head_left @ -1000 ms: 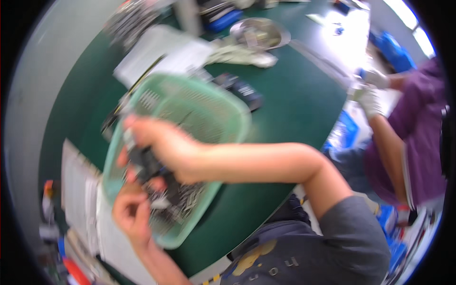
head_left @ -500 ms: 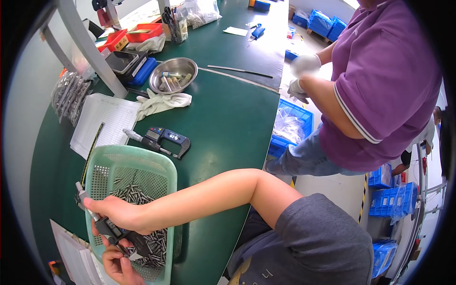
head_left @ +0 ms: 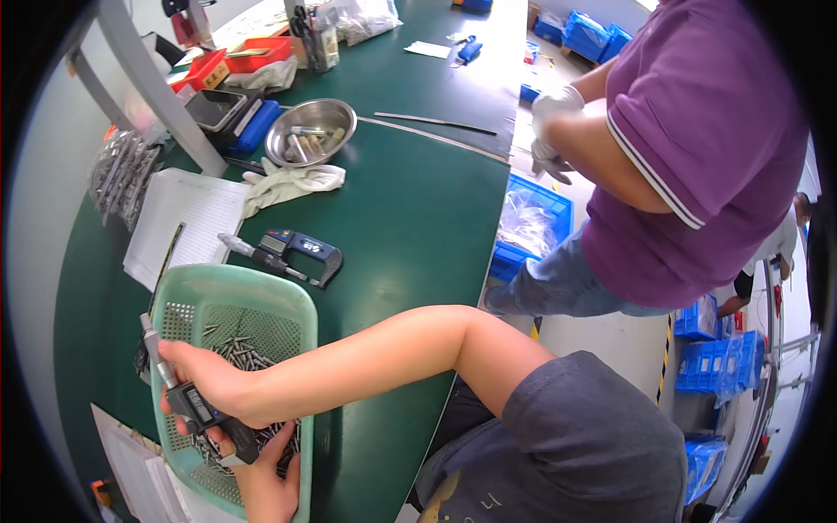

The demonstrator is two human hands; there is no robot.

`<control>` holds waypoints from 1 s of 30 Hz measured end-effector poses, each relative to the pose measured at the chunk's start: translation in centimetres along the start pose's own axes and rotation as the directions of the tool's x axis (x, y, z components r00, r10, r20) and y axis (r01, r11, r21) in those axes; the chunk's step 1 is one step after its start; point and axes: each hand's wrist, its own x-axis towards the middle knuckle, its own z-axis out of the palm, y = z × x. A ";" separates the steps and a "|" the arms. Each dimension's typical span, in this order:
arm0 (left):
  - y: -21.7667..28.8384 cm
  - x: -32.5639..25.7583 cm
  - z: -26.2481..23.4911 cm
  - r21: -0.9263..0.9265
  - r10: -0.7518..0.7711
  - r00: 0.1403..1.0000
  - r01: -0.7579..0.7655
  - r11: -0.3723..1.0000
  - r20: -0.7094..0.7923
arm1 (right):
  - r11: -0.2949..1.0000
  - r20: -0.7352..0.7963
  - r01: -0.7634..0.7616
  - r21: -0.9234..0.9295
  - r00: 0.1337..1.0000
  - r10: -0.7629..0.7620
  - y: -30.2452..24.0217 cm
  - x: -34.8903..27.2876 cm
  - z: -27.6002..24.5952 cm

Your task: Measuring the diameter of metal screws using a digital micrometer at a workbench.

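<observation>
My right hand (head_left: 209, 382) is wrapped round a digital micrometer (head_left: 193, 408), its dark frame and small display tilted over a light green plastic basket (head_left: 311, 327). Many small metal pins (head_left: 244, 355) with pointed ends lie in the basket. My left hand (head_left: 268, 490) reaches in from the lower edge, below the micrometer's frame. Its visible fingers are apart among the pins, with nothing seen between them; some of that hand is hidden. A second digital micrometer (head_left: 301, 253) lies on the green table (head_left: 410, 200) beyond the basket.
Beyond the basket are written sheets (head_left: 187, 213), a white glove (head_left: 292, 185) and a steel bowl (head_left: 349, 131) with small vials. A thin metal strip (head_left: 436, 122) lies farther off. A gloved co-worker (head_left: 697, 148) stands at right, beside a blue crate (head_left: 558, 205).
My left hand has moved right and deeper into the basket, its fingers now spread among the pins. My right hand keeps the micrometer in nearly the same place. The co-worker's hands have shifted slightly.
</observation>
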 end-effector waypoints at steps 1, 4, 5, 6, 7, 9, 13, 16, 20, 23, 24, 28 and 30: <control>-0.3 -0.1 0.0 -0.020 -0.050 0.999 0.050 0.999 0.006 | 1.000 0.001 -0.008 0.000 1.000 0.008 0.0 0.2 0.1; 0.1 0.0 0.3 -0.002 -0.018 0.996 0.018 1.000 -0.084 | 1.000 0.009 -0.005 -0.007 1.000 0.005 -0.1 0.1 -0.1; 0.3 0.1 0.0 -0.003 -0.031 0.998 0.031 1.000 -0.057 | 1.000 0.026 -0.002 -0.023 1.000 0.002 -0.4 -0.1 -0.1; 0.3 0.2 -0.2 -0.003 -0.044 0.999 0.044 0.999 -0.030 | 1.000 0.022 0.005 -0.017 1.000 -0.004 -0.5 -0.3 0.1; 0.3 0.2 -0.2 -0.002 -0.040 0.999 0.040 0.999 -0.026 | 1.000 -0.007 0.018 -0.005 1.000 -0.019 -0.8 -1.0 0.5; 0.2 0.3 0.0 -0.105 -0.106 0.994 0.104 0.989 -0.009 | 0.999 -0.050 0.039 0.023 0.998 -0.038 -1.0 -1.2 0.7; -1.7 0.0 0.4 -0.112 0.083 0.988 -0.098 0.989 -0.127 | 0.999 -0.032 0.052 0.017 0.998 -0.052 -0.6 -0.7 0.4; -3.5 -0.6 1.2 -0.412 -0.191 0.953 0.079 0.908 -0.237 | 0.992 -0.081 0.073 0.107 0.995 -0.065 -0.8 -1.2 0.8; -5.9 -1.2 1.5 -0.580 -0.298 0.916 0.093 0.809 -0.268 | 0.997 -0.038 0.022 0.068 0.999 -0.020 -0.8 -1.2 0.5; -6.4 -1.3 1.8 -0.705 -0.444 0.789 0.020 0.709 -0.425 | 0.997 -0.049 0.035 0.067 0.998 -0.032 -0.7 -1.3 0.6; -6.5 -1.4 1.4 -0.683 -0.429 0.791 0.019 0.730 -0.436 | 0.996 -0.064 0.064 0.069 0.996 -0.059 -0.7 -1.4 0.6; -7.4 -1.2 1.2 -0.757 -0.468 0.791 0.009 0.654 -0.395 | 0.994 -0.063 0.065 0.092 0.996 -0.059 -0.8 -1.2 0.2; -8.2 -1.0 1.1 -0.757 -0.462 0.797 0.008 0.654 -0.390 | 0.997 -0.029 0.025 0.067 0.999 -0.023 -1.2 -1.4 -0.1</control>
